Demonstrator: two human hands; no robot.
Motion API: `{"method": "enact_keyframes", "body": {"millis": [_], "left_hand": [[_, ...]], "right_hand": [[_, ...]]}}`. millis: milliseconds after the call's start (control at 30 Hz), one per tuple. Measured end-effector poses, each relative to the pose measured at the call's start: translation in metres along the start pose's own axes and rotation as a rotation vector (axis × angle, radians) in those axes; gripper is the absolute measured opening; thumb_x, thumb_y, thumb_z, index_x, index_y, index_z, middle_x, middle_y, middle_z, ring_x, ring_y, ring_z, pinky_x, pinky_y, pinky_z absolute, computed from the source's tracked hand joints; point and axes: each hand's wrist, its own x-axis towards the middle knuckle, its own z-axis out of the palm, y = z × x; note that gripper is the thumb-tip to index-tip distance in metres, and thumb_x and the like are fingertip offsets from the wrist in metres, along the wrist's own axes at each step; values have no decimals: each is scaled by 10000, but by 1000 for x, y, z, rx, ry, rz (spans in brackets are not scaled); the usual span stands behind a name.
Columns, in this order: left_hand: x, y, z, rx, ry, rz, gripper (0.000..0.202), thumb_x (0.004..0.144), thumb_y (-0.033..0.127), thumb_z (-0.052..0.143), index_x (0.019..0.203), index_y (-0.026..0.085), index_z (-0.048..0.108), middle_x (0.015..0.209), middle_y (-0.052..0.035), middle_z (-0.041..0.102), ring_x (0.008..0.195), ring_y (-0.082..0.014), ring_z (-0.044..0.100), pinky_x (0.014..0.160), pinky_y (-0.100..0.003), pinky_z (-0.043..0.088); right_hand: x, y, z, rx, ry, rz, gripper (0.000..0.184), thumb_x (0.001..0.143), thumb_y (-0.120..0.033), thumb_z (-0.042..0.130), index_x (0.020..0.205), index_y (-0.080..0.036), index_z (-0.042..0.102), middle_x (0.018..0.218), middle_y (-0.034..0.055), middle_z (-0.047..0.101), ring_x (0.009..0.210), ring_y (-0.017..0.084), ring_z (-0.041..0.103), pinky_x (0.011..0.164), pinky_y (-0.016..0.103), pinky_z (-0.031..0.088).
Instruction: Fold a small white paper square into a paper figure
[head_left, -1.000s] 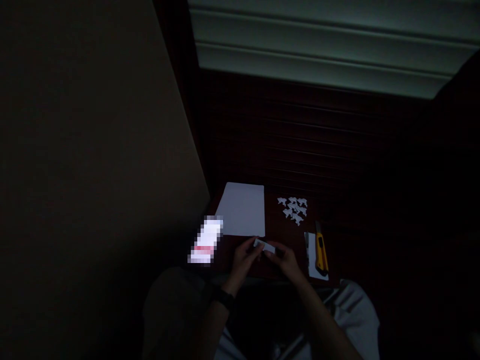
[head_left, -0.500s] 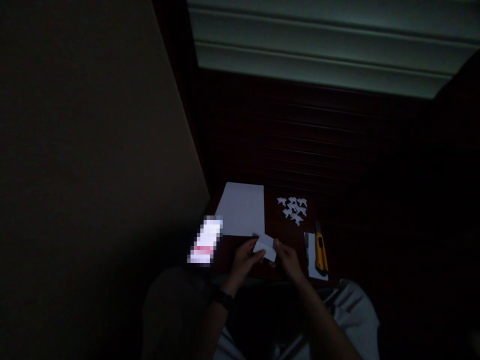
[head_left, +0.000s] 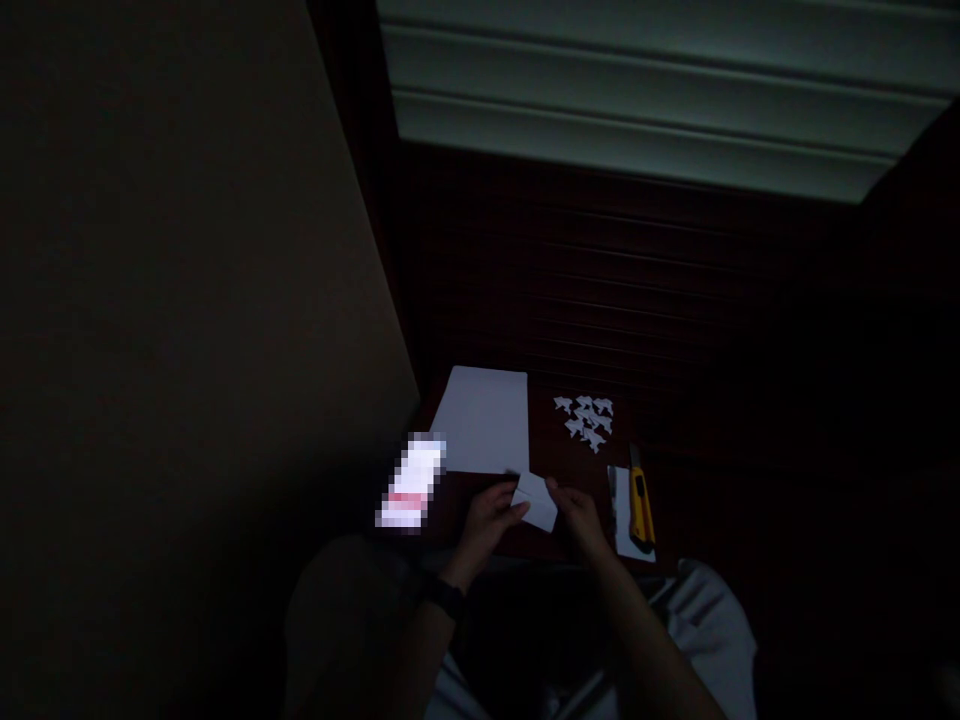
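Observation:
In dim light a small white paper piece (head_left: pixel 538 502) is held between both my hands above a small dark table (head_left: pixel 570 455). My left hand (head_left: pixel 491 522) pinches its left edge, with a dark watch on that wrist. My right hand (head_left: pixel 577 515) grips its right side with the fingers closed. A large white sheet (head_left: pixel 484 418) lies just beyond my left hand. Several small folded white paper figures (head_left: pixel 586 420) sit in a cluster at the back right of the table.
A yellow utility knife (head_left: pixel 640 497) lies on a white paper strip (head_left: pixel 625 535) to the right of my right hand. A lit, blurred screen (head_left: pixel 411 481) glows at the table's left edge. A wall stands on the left, and dark slats and a pale ledge lie beyond.
The small paper piece has opened from a narrow folded strip into a wider flat square between my hands. Both hands stayed in nearly the same place.

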Motion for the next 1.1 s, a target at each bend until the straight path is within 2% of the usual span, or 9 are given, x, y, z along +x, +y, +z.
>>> {"method": "enact_keyframes", "body": {"millis": [100,167,233,300,400,500,633,833,1100], "left_hand": [[0,0,-1,-25,29,-7,422,625,323,691,986,124,604,937,-132,659,826,-238,623,705,-332,490],[0,-2,-1,-51,76,-21,444,629,354,681,1001,125,598,963,-139,650,834,-243,620,679,-332,499],[1,-3,0,-74,117,-29,470,631,375,675,1019,124,588,983,-144,639,842,-245,617,662,-330,507],[3,-5,0,-88,138,-27,481,639,386,666,1029,120,579,988,-148,632,848,-244,613,664,-334,512],[4,-6,1,-105,142,2,477,673,396,634,1062,133,553,986,-141,626,862,-237,605,689,-351,513],[3,-4,2,-126,142,33,458,699,411,601,1075,158,534,984,-125,623,876,-227,599,713,-363,510],[1,-1,4,-163,128,40,433,686,412,612,1038,174,534,977,-109,625,881,-224,602,743,-382,501],[1,-3,4,-157,58,50,386,668,329,650,993,159,530,952,-105,632,906,-227,596,795,-389,479],[4,-10,-1,-112,31,52,274,668,294,640,884,138,574,917,-87,633,876,-214,592,788,-371,477]], "right_hand": [[-3,-3,2,63,13,-46,341,641,-463,649,793,-164,591,545,-27,520,467,108,478,417,206,378],[-7,-7,2,96,-16,-90,468,634,-416,672,1036,-213,544,625,-26,556,515,119,514,432,206,402],[-11,-10,2,93,-67,-103,540,638,-404,670,1125,-236,509,770,7,604,616,146,557,485,233,444],[-13,-10,2,61,-79,-111,525,638,-412,665,1111,-222,540,867,31,617,678,167,569,524,259,463],[-11,-4,0,11,-70,-111,437,647,-417,655,1013,-180,616,896,50,629,697,177,568,566,281,467],[-7,1,-2,22,-99,-91,391,661,-407,649,960,-156,642,823,53,641,697,178,571,610,296,464],[-6,3,-6,85,-119,-80,442,613,-335,706,1011,-168,614,684,5,619,645,157,575,629,293,451],[-7,-1,-9,183,-136,-85,538,546,-279,744,1050,-185,583,918,63,636,856,223,589,763,362,444],[-7,-5,-10,226,-149,-76,539,583,-227,721,1093,-187,550,1030,86,616,873,214,586,821,382,420]]}}
